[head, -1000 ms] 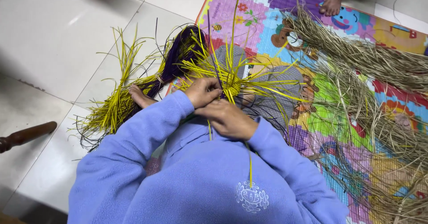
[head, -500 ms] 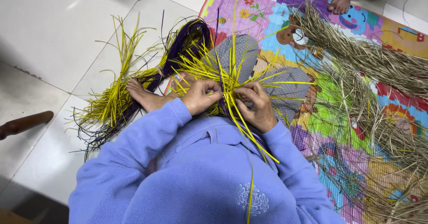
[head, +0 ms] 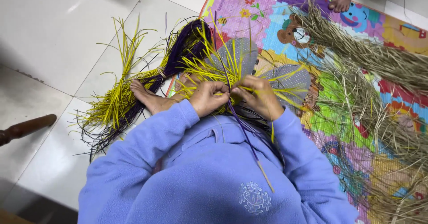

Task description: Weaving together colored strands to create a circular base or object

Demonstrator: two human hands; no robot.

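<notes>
A long purple strip point(head: 243, 126) has been drawn down toward the blue fleece since half a second ago; it and the yellow grass strands point(head: 214, 68) are pinched closed by left hand point(head: 208, 98) and right hand point(head: 258, 97), above the patterned foam floor mat point(head: 356, 130).

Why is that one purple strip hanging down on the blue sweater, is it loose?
Yes. One purple strip trails from between the left hand and right hand down across the blue sweater, away from the yellow strips fanned above. Nothing looks broken or spilled.
</notes>
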